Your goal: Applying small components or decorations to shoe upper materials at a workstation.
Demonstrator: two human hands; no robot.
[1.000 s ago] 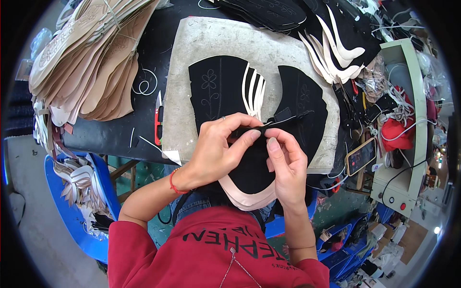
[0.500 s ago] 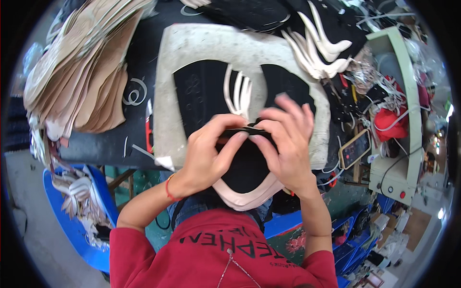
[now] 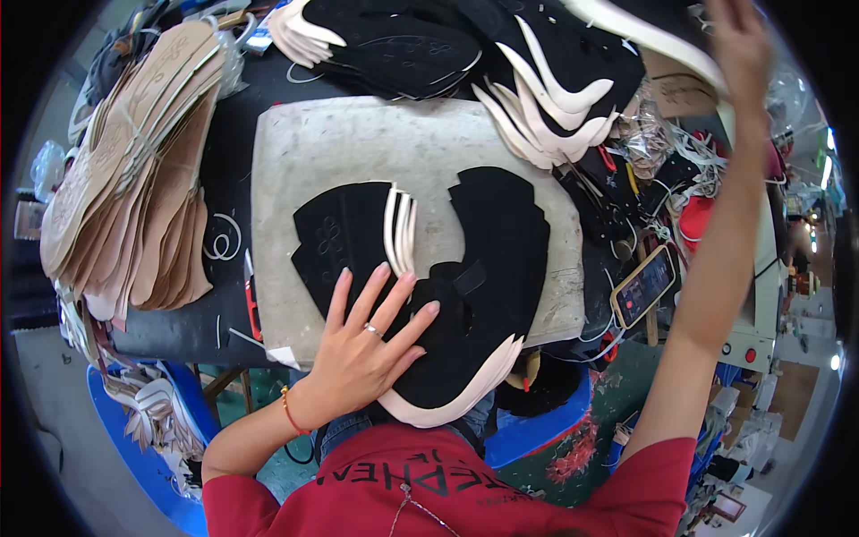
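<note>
My left hand (image 3: 365,336) lies spread and flat on a stack of black fabric pieces (image 3: 447,349), its fingertips touching the black surface. The stack is curved like a horseshoe, with cream edging strips (image 3: 461,398) along its near edge and more pale strips (image 3: 400,228) fanned at its left side. It rests partly on a worn whitish board (image 3: 358,134). My right hand (image 3: 743,54) is stretched out to the far right, smeared and cut off by the top edge. Beside it runs a long white curved band (image 3: 653,36); whether the hand touches it I cannot tell.
A thick stack of tan pieces (image 3: 134,197) lies at the left. Black pieces (image 3: 394,54) and cream curved strips (image 3: 537,116) lie behind the board. A phone (image 3: 642,286) leans at right. A red-handled cutter (image 3: 251,304) lies left of the board; a blue bin (image 3: 134,447) stands below.
Both hands were together pinching the black piece's edges. My right hand has let go and swung far right; my left has opened flat. The near part of the stack now lies spread out.
</note>
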